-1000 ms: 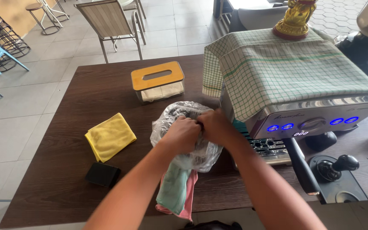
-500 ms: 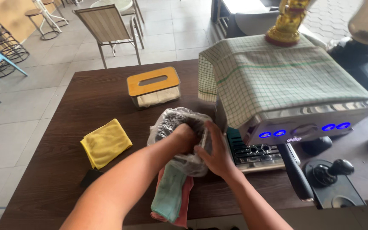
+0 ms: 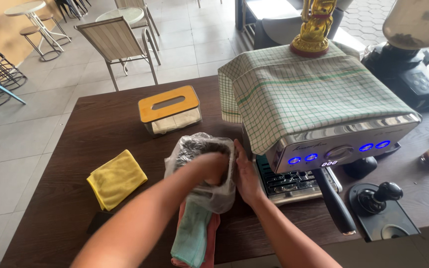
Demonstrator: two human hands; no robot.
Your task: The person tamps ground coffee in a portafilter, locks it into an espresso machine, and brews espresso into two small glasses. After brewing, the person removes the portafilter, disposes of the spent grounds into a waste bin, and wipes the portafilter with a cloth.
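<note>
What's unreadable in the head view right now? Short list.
- Left hand: fingers are inside the clear plastic bag, so the grip can't be told.
- Bag contents: dark, blurred through the crinkled film.
- Right hand: pressed flat on the bag's side, palm hidden.
- Folded cloths: top under the bag, bottom cut by the frame edge.
- Dark flat object below the yellow cloth: partly hidden by the left forearm.

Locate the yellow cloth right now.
In the head view the yellow cloth lies folded on the left part of the dark wooden table, left of the plastic bag that both hands are working on, and in front of the tissue box.
</note>
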